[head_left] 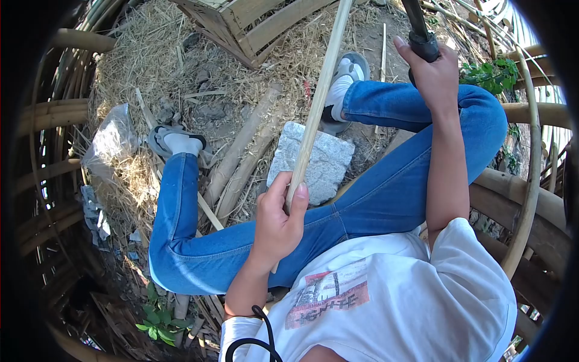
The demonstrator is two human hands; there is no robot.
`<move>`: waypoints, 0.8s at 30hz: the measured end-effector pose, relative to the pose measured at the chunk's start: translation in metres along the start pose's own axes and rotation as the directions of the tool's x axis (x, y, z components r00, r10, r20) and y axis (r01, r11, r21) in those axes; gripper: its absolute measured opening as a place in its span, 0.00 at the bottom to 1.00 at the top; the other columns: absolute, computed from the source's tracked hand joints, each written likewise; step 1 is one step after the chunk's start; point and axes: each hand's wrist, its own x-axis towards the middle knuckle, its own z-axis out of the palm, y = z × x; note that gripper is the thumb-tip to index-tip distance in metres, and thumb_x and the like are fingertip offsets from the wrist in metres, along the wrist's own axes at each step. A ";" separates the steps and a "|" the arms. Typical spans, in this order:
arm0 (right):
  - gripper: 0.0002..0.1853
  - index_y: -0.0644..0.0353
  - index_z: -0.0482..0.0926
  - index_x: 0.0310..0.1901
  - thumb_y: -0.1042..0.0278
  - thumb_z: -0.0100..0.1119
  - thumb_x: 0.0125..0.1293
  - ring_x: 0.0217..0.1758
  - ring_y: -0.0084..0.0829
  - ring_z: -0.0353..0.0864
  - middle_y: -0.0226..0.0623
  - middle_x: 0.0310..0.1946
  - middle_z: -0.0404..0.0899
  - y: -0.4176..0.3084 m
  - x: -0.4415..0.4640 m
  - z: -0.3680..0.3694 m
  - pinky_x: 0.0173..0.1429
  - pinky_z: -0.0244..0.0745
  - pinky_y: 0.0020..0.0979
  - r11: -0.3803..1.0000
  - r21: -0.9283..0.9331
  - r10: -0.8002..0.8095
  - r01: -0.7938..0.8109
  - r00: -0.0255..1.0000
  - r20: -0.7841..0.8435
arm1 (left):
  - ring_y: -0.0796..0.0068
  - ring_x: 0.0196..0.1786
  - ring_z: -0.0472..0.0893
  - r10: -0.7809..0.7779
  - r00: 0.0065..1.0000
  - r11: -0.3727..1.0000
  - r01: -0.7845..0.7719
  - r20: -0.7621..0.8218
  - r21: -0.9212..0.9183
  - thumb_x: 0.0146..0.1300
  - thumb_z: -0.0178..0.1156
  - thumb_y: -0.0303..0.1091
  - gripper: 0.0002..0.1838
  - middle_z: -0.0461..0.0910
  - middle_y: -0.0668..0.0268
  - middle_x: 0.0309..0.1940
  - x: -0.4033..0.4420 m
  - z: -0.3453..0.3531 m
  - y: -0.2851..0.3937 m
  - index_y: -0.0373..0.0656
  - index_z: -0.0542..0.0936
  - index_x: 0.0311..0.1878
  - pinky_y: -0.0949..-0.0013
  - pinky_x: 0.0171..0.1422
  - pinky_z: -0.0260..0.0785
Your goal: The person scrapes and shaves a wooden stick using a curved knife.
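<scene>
My left hand (279, 214) is wrapped round a long, pale bamboo strip (319, 90), thumb along its near side. The strip slants from my lap up past the top edge of the view. On the right, above my bent knee, my right hand (435, 75) is closed round the handle of a black tool (420, 36). A dark, narrow part of the tool runs up out of view, so its full shape is hidden. Between my legs a rough grey stone block (310, 161) lies on the ground, partly behind the strip.
A slatted wooden crate (253, 30) stands ahead on straw-covered ground. Bamboo poles (241, 157) lie left of the block. A clear plastic bag (113, 140) rests beside my left foot. Bamboo railings (531, 199) close in both sides, and green leaves (491, 76) grow at the right.
</scene>
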 end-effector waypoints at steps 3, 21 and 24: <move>0.17 0.62 0.83 0.27 0.54 0.73 0.59 0.19 0.19 0.70 0.27 0.12 0.71 -0.003 -0.003 0.005 0.27 0.65 0.28 0.998 0.054 0.018 -0.021 0.999 0.044 | 0.88 0.20 0.65 -0.055 0.998 0.998 0.054 -0.020 -0.043 0.76 0.54 0.37 0.12 0.70 0.73 0.18 0.000 -0.001 -0.001 0.38 0.72 0.51 0.76 0.24 0.54; 0.11 0.60 0.87 0.34 0.65 0.69 0.50 0.25 0.48 0.81 0.47 0.22 0.81 -0.029 -0.046 0.044 0.32 0.75 0.39 0.962 0.086 -0.271 0.261 0.853 0.447 | 0.92 0.16 0.56 -0.106 0.994 0.912 0.090 -0.017 -0.400 0.79 0.48 0.41 0.18 0.60 0.77 0.19 0.005 -0.003 0.000 0.36 0.67 0.60 0.83 0.16 0.50; 0.10 0.58 0.86 0.34 0.67 0.66 0.48 0.25 0.49 0.81 0.47 0.19 0.79 -0.025 -0.056 0.056 0.32 0.75 0.42 0.943 0.136 -0.331 0.303 0.819 0.469 | 0.92 0.15 0.56 -0.124 0.992 0.902 0.108 -0.011 -0.417 0.79 0.48 0.41 0.18 0.59 0.78 0.19 0.006 -0.002 0.004 0.36 0.68 0.58 0.83 0.15 0.49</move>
